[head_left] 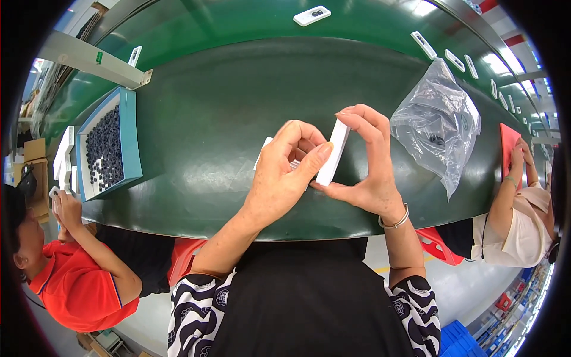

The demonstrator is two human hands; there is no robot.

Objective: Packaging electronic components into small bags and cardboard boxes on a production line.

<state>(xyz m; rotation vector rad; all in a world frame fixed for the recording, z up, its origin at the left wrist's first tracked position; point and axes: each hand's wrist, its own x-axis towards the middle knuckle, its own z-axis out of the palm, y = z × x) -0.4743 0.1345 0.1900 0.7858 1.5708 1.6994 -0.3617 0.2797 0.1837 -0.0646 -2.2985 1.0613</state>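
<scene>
Just above the green work surface, a slim white rectangular piece (335,156) is tilted on its edge. My right hand (377,172) grips it by its two ends, thumb at the lower end and fingertips at the upper. My left hand (279,175) is closed against the piece's left side, its thumb and curled index finger together there. Whatever those fingers pinch is hidden. Partly covered by that hand, another white piece (266,143) shows behind the knuckles.
A blue box (132,140) of small black parts stands left, beside stacked white pieces (63,156). At right lies a clear plastic bag (440,119). White pieces with black parts (311,15) lie on the green belt (250,24) at the far side. Co-workers (83,285) sit on both sides.
</scene>
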